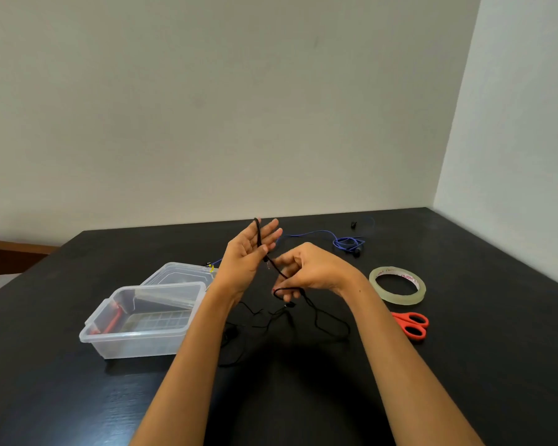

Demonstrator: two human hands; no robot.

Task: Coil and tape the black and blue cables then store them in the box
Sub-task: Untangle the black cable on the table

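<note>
Count as I log it: two bare hands, left hand [248, 252] and right hand [313, 268]. One thin black cable [316, 312]. One thin blue cable [345, 243]. One clear plastic box [136, 344], one clear plastic lid [174, 272]. One roll of clear tape [397, 299]. One pair of orange-handled scissors [411, 325]. One black table [464, 365].

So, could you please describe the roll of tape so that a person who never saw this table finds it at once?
On the black table, look right of the right hand. The roll of tape lies flat there, just beyond the orange scissors. Unlike them and the blue cable farther back, it is a pale, see-through ring.
</note>
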